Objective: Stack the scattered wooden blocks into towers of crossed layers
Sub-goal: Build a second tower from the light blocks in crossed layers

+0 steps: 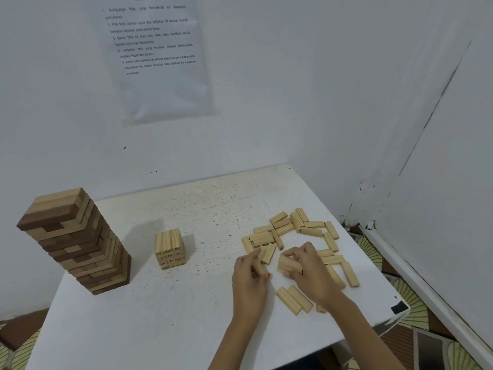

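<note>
Several pale wooden blocks (290,228) lie scattered on the right half of the white table (170,311). A short tower of pale blocks (169,249) in crossed layers stands near the table's middle. My left hand (249,279) grips a pale block (262,259) at the near edge of the scatter. My right hand (309,268) holds a small bundle of blocks (289,263) between thumb and fingers, just right of the left hand. Two blocks (293,300) lie side by side in front of my hands.
A tall tower of mixed dark and light blocks (77,241) stands at the table's left. White walls close the table in behind and on the right. A printed sheet (157,54) hangs on the back wall. Patterned floor (416,305) shows beyond the right edge.
</note>
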{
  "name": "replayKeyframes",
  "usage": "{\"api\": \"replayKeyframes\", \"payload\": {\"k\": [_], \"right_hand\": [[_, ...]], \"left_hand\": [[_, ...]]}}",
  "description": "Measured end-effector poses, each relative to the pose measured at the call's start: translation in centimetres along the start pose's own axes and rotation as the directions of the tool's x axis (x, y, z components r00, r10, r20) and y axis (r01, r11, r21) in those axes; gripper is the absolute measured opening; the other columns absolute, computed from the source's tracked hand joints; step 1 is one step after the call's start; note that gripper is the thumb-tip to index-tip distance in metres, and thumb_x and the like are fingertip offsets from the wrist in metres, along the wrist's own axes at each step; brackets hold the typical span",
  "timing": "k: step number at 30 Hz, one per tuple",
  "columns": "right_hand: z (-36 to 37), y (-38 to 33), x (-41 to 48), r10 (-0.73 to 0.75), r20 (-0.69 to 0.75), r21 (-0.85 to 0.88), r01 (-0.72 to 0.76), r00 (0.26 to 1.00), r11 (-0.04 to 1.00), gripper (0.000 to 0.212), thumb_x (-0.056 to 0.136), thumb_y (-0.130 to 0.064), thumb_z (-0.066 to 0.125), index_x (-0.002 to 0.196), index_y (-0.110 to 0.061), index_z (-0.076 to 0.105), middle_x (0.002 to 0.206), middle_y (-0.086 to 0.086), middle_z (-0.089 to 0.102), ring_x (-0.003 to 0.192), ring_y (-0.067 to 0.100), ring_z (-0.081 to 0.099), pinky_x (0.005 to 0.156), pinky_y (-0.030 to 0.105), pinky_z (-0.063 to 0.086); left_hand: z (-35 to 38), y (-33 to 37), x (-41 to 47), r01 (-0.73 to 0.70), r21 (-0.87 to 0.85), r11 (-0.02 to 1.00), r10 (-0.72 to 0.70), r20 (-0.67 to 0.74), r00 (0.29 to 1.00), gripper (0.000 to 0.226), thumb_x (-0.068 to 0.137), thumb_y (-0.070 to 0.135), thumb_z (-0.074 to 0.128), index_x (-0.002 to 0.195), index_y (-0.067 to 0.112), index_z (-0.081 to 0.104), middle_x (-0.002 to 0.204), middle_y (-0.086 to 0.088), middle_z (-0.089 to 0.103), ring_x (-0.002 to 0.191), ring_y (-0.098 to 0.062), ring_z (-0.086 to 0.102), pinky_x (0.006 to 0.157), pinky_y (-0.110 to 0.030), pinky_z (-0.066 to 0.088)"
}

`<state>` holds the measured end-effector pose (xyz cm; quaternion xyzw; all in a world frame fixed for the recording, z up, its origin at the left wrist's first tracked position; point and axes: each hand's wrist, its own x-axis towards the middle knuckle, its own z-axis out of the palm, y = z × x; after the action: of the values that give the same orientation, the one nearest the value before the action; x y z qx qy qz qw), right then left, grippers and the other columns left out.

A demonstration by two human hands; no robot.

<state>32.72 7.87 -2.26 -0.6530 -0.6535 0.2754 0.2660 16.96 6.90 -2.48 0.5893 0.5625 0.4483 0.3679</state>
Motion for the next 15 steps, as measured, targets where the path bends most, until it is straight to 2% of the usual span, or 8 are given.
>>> {"api": "replayKeyframes", "payload": {"k": [3,6,8,10,13,15], "right_hand": [[-0.3,0.1,0.1,-0.028,-0.044,0.014,0.029,0.999,0.999,0.018,0.092,-0.002,0.058,0.096,-0.019,0.059,0.092,-0.007,0.053,0.08,0.005,0.054,0.071,0.012,0.043],[-0.9,0.0,0.4,0.034,-0.086,0.157,-0.021,0.996,0.987,0.012,0.096,-0.009,0.053,0.085,-0.013,0.056,0.079,0.01,0.063,0.075,0.025,0.062,0.068,0.037,0.049],[-1.4,-0.4,0.8,0.067,-0.102,0.266,-0.037,0.993,0.963,0.015,0.099,-0.011,0.048,0.087,-0.016,0.055,0.079,0.009,0.065,0.074,0.021,0.061,0.068,0.031,0.048],[-1.9,-0.8,1.5,0.127,-0.129,0.387,-0.068,0.984,0.92,0.02,0.098,-0.004,0.043,0.093,-0.019,0.054,0.081,0.006,0.068,0.071,0.016,0.057,0.069,0.022,0.046],[-2.6,-1.2,3.1,0.2,-0.113,0.538,-0.11,0.973,0.836,0.022,0.096,0.004,0.037,0.094,-0.014,0.049,0.073,0.006,0.06,0.063,0.017,0.049,0.067,0.027,0.045],[-2.8,-1.3,4.4,0.191,-0.084,0.511,-0.122,0.978,0.851,0.019,0.098,-0.001,0.036,0.097,-0.014,0.049,0.07,0.002,0.049,0.06,0.013,0.041,0.059,0.023,0.037]], "left_hand": [[0.2,0.5,0.3,-0.01,-0.074,0.997,0.008,-0.035,0.999,0.044,0.093,-0.004,0.054,0.109,0.037,0.06,0.099,0.005,0.064,0.097,0.002,0.057,0.085,-0.018,0.047],[0.4,0.7,1.0,-0.014,-0.132,0.991,0.007,-0.058,0.998,0.04,0.098,0.002,0.048,0.109,0.038,0.061,0.103,0.006,0.063,0.099,-0.006,0.06,0.087,-0.025,0.049],[0.5,0.8,1.5,-0.024,-0.166,0.986,0.015,-0.055,0.998,0.029,0.1,0.014,0.044,0.113,0.032,0.062,0.102,-0.001,0.062,0.099,-0.015,0.06,0.091,-0.031,0.049],[0.6,0.9,2.0,-0.028,-0.153,0.988,0.022,-0.041,0.999,0.026,0.098,0.026,0.04,0.114,0.032,0.06,0.105,-0.002,0.061,0.102,-0.015,0.058,0.092,-0.031,0.048],[0.5,1.2,2.9,-0.014,-0.142,0.99,0.013,-0.008,1.0,0.032,0.103,0.011,0.039,0.111,0.036,0.056,0.111,0.002,0.058,0.105,-0.011,0.055,0.092,-0.026,0.045],[0.5,1.2,3.5,0.003,-0.142,0.99,-0.002,0.009,1.0,0.036,0.103,0.006,0.036,0.111,0.035,0.057,0.105,0.0,0.057,0.094,-0.013,0.055,0.084,-0.023,0.045]]}}
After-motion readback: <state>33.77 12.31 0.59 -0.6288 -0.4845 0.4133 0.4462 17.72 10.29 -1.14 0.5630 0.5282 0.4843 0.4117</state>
